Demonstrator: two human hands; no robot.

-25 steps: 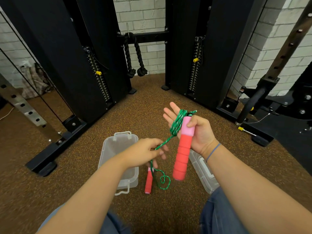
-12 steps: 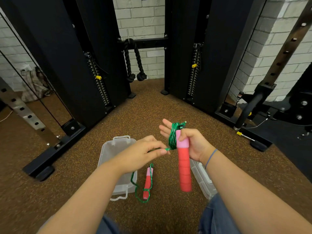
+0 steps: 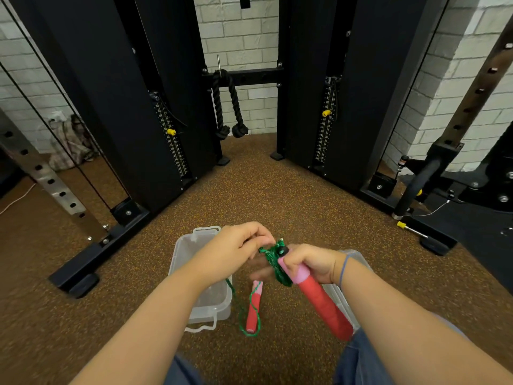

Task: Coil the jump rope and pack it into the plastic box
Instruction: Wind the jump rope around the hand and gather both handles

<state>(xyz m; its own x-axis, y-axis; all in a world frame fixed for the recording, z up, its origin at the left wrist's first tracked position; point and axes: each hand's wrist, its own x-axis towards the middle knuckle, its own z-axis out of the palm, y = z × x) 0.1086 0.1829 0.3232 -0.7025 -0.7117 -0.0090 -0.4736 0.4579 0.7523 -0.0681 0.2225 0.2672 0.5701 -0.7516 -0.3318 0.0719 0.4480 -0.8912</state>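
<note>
Green rope coils (perhaps several); two handles, one box.

White brick wall, speckled brown floor

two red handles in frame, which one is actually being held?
The near handle, gripped at its pink top by the right hand beside the wound green rope. The other handle lies on the floor by the plastic box, untouched.

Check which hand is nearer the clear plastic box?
Left. The left hand hovers right over the clear plastic box, pinching green rope; the right hand grips a red handle off to the box's right.
</note>
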